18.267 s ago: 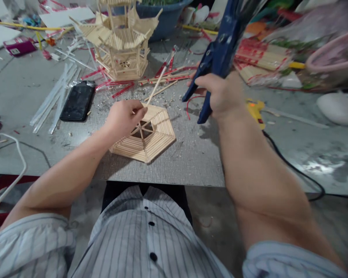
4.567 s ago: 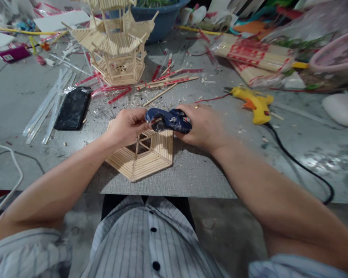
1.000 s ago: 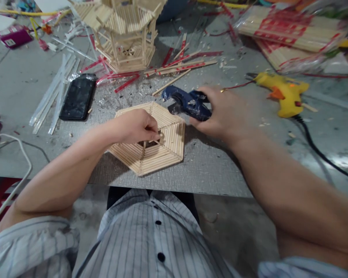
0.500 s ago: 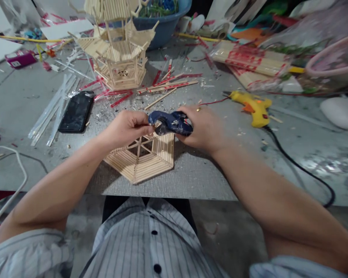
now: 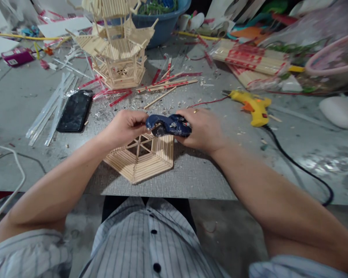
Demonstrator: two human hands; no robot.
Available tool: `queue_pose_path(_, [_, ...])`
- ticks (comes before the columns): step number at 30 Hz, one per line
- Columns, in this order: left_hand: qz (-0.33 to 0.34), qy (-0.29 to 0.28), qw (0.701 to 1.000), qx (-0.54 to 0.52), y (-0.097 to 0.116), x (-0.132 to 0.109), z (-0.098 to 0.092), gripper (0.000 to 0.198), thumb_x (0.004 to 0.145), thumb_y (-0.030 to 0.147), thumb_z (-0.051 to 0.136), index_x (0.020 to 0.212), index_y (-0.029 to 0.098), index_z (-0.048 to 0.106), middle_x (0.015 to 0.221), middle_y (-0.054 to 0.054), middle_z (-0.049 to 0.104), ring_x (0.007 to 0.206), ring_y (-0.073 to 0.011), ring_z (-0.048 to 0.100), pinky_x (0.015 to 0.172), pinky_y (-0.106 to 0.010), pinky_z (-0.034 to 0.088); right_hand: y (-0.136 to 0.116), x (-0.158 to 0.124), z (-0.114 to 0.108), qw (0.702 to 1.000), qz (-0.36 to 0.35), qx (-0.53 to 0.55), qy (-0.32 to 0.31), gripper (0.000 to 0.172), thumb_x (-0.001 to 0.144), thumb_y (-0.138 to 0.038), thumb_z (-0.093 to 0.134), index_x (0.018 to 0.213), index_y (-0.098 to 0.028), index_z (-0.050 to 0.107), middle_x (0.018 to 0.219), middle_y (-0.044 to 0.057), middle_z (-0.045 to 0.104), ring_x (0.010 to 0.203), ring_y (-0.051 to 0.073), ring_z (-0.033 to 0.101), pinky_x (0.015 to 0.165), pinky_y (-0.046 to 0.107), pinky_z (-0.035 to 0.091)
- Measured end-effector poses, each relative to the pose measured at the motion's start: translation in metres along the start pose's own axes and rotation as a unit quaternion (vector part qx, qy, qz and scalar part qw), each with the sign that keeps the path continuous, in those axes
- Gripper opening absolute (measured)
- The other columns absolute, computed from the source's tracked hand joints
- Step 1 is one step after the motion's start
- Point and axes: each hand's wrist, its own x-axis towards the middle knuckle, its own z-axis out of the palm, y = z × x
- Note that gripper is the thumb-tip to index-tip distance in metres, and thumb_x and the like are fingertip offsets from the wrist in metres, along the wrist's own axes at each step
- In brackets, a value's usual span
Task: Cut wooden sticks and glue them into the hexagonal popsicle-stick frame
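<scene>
A flat hexagonal panel of glued wooden sticks lies on the grey mat in front of me. My right hand grips a dark blue cutter held just above the panel's far edge. My left hand is closed in a pinch right at the cutter's jaws, on a small stick piece that I can barely make out. A tall stick pagoda model stands farther back.
A yellow glue gun with a black cord lies at the right. A black phone and clear glue sticks lie at the left. Loose sticks and red wrappers litter the middle; bundled stick packs and a blue basin are at the back.
Over the last second both hands came together: the left lifted from the panel's centre and the cutter moved in to meet its pinch above the panel's far edge.
</scene>
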Motion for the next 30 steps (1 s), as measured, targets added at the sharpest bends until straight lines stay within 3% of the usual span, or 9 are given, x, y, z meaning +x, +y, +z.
queue_pose_path(18, [-0.002,-0.013,0.999,0.031,0.0024,0.0001,-0.0019,0.018,0.080,0.019,0.061,0.063,0.014,0.059,0.057,0.004,0.052,0.057,-0.0065,0.049,0.053,-0.017,0.036,0.0014,-0.0011,0.0009,1.000,-0.002,-0.009,-0.009,0.042,0.072,-0.033,0.059,0.110,-0.015,0.062,0.093,0.014,0.070,0.078,0.028,0.063,0.069,0.038,0.042])
queue_pose_path(30, [-0.022,-0.013,1.000,0.012,0.0007,-0.0006,0.0004,0.013,0.078,0.019,0.061,0.067,0.013,0.063,0.064,0.002,0.060,0.062,-0.0080,0.053,0.057,-0.018,0.041,-0.0010,-0.0035,0.0027,0.999,0.037,-0.029,-0.010,0.030,0.072,-0.038,0.059,0.095,-0.020,0.064,0.079,0.009,0.069,0.066,0.025,0.061,0.059,0.034,0.038])
